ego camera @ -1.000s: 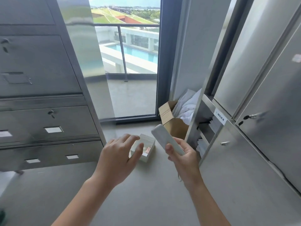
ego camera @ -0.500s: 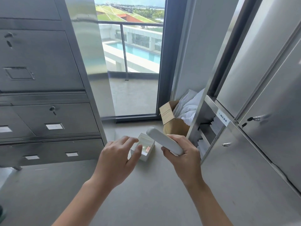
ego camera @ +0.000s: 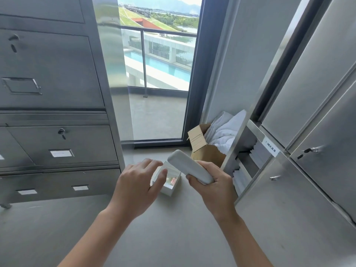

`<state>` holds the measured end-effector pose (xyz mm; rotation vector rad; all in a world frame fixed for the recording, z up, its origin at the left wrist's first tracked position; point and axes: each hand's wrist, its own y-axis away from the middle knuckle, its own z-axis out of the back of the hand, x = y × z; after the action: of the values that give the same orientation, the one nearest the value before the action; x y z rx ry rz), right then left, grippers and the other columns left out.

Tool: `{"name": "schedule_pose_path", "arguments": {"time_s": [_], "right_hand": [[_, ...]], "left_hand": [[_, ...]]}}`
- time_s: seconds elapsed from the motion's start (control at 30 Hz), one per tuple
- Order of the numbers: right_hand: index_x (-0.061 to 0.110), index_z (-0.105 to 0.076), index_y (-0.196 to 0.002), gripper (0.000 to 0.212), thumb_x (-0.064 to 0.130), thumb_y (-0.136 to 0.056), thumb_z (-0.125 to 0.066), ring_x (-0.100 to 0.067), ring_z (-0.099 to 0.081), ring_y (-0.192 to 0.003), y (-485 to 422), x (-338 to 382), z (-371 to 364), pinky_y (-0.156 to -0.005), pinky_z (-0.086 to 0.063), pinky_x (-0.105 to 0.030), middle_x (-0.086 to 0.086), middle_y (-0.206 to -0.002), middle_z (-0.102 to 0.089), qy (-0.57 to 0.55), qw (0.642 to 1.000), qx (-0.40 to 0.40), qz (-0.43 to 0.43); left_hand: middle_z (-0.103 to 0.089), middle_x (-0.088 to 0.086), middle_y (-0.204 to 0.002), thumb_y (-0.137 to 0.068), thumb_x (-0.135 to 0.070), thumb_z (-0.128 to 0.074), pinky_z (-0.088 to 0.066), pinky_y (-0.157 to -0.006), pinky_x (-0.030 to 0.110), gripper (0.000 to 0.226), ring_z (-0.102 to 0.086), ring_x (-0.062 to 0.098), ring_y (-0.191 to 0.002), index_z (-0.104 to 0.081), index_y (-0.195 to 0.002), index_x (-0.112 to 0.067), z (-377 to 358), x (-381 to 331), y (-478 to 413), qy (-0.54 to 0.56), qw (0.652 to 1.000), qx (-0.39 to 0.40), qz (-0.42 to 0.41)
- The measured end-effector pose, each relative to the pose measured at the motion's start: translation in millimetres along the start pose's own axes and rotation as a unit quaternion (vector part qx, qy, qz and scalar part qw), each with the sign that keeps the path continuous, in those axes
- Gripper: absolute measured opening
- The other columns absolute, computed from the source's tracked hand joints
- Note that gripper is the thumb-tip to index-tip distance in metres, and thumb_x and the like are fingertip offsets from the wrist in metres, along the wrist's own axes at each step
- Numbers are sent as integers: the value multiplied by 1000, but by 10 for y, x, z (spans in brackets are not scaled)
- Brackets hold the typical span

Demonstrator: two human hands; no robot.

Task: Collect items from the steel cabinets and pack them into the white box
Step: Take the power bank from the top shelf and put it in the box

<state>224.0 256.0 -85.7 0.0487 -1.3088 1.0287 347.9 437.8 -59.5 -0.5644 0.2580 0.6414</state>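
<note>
A small white box (ego camera: 172,187) sits open on the grey floor between the two steel cabinets, with a small reddish item inside. My right hand (ego camera: 213,191) is shut on a long flat white case (ego camera: 187,166), held tilted above and to the right of the box. My left hand (ego camera: 138,185) hovers open just left of the box, fingers spread, hiding its left edge. The steel drawer cabinet (ego camera: 57,143) stands on the left. The steel locker cabinet (ego camera: 308,170) on the right has one door (ego camera: 234,140) open, with folded white linen on its shelves.
A brown cardboard carton (ego camera: 204,151) holding white cloth stands behind the box against the wall. A glass balcony door (ego camera: 158,74) is straight ahead. The open locker door juts out close to my right hand. Grey floor stretches towards me.
My right hand has swung the white case leftward, lower and flatter over the box. My left hand has stayed beside the box, and the view has tipped up a little.
</note>
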Motion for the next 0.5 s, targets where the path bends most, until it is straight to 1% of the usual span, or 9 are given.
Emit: {"name": "schedule_pose_path", "arguments": {"time_s": [0.1,0.3,0.43,0.5], "right_hand": [[32,-77,-110,34,23,-78,-87,-16,-69,-87,-70,-88,-85,-72,-59,-36,17,-95,-74,14,1000,-9,-25],[37,-75,-109,33,31,-79,-85,-12,-69,-86,-324,-464,-112,-71,-59,-34,20,-93,-73,43,998,2,-49],[38,-76,-103,31,26,-78,-87,-13,-68,-81,-592,-830,-116,-67,-56,-28,18,-88,-73,16,997,21,-77],[40,-76,-101,31,25,-78,-88,-14,-68,-83,-779,-1010,-113,-69,-58,-32,18,-88,-74,-7,995,29,-96]], "left_hand": [[-68,-13,-104,-99,-54,-29,-47,-80,38,47,-66,18,-81,-65,-111,-26,-52,105,-79,5,1000,4,11],[-67,-15,-104,-99,-57,-26,-47,-81,37,50,-66,16,-82,-64,-112,-27,-317,241,-342,-9,999,30,21],[-67,-16,-104,-98,-57,-27,-46,-81,36,49,-66,17,-83,-64,-113,-28,-536,252,-723,-37,998,41,23],[-67,-16,-104,-98,-56,-29,-47,-80,35,48,-65,16,-83,-65,-113,-27,-641,233,-971,-45,998,43,25]]}}
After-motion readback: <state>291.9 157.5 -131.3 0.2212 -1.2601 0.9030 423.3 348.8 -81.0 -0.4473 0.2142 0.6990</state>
